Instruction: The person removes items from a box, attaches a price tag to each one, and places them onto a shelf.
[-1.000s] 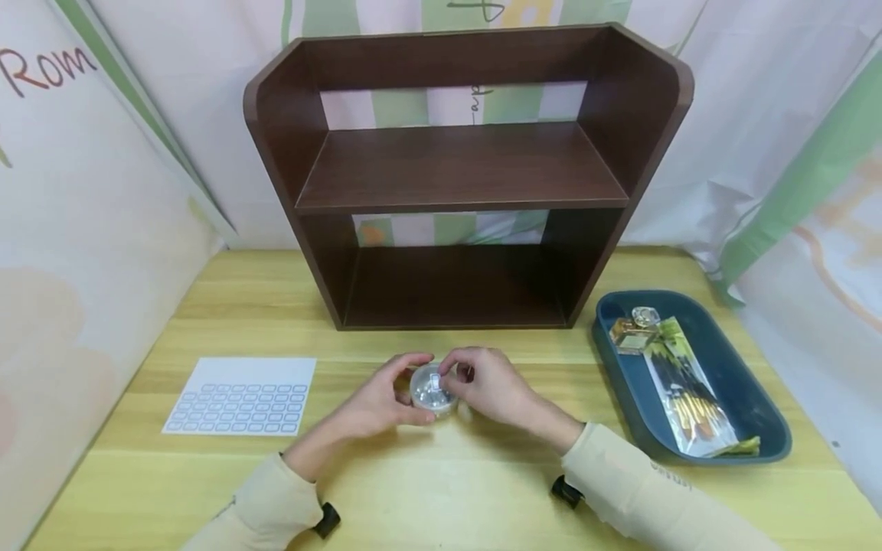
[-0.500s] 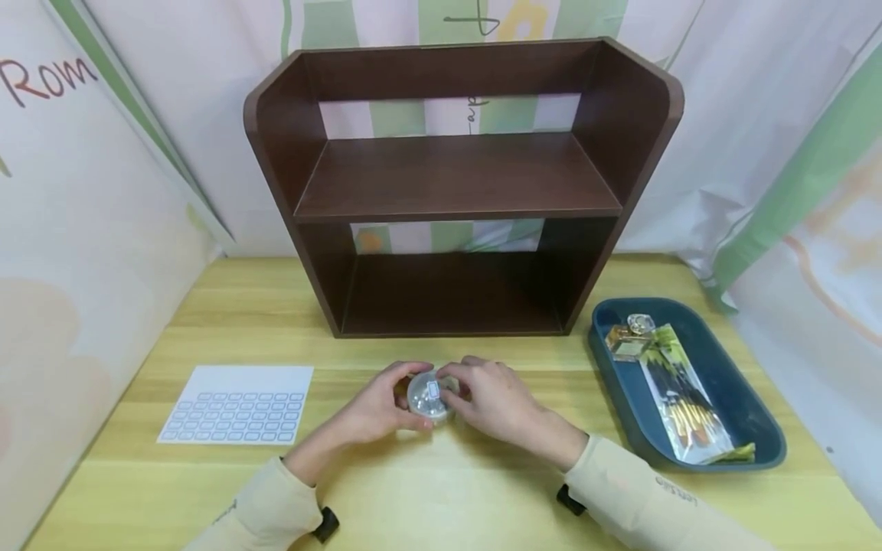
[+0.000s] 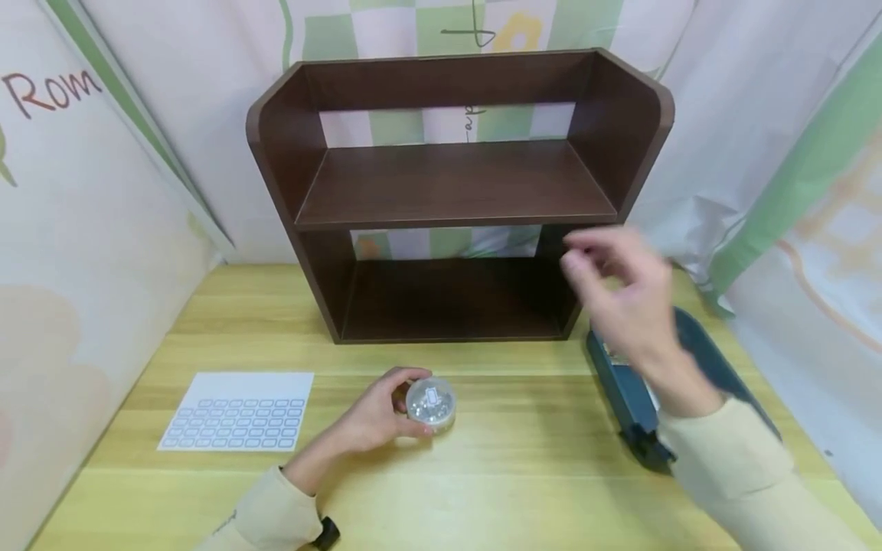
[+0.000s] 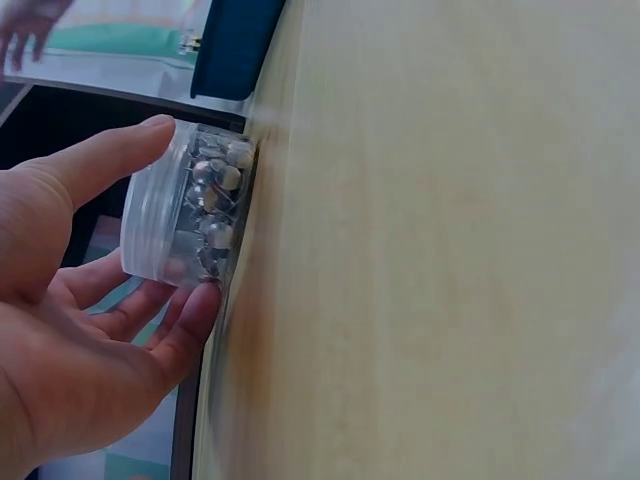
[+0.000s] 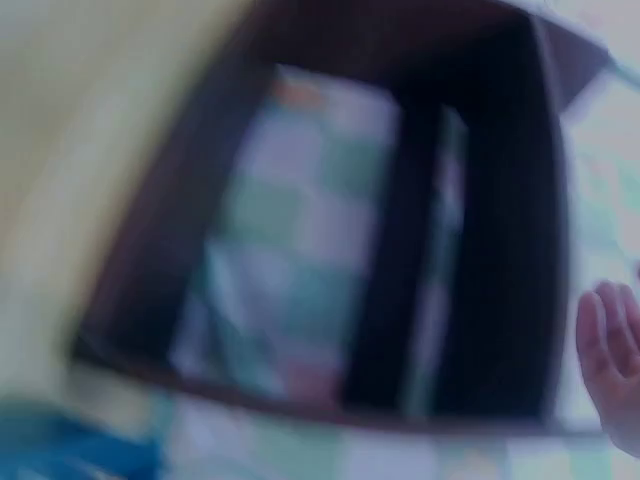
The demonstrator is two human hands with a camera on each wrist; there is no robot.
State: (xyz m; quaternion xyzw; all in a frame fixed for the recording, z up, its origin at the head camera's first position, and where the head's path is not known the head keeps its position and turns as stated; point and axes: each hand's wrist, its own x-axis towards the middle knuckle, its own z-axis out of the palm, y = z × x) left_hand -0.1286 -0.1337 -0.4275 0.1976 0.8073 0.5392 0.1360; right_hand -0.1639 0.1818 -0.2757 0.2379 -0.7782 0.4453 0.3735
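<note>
Nearest, the left sleeve [image 3: 265, 501] leads up to the left hand [image 3: 375, 413], its thumb and fingers clamped round opposite sides of a round clear jar [image 3: 431, 411], which stands lid up on the table [image 3: 386, 497], in front of the shelf. Silvery bits [image 4: 215, 190] show through its wall, and a small label [image 3: 432, 396] sits on the lid [image 4: 150, 215]. That side grip suits the work, I judge: it steadies the jar and leaves the top uncovered, so a fingertip can press the label outward from its middle; whether its edges lie flat is too small to tell. To the left lies a sheet of blue-outlined labels [image 3: 236, 425], well apart from the jar. The right hand [image 3: 623, 295], blurred, hangs raised above the blue bin [image 3: 613, 390], fingers loosely bent, nothing visible in them; the forearm hides much of the bin, so a careful lift over its rim seems wise. Beyond stand the dark shelf [image 3: 455, 222] and patterned cloth [image 3: 386, 34].
</note>
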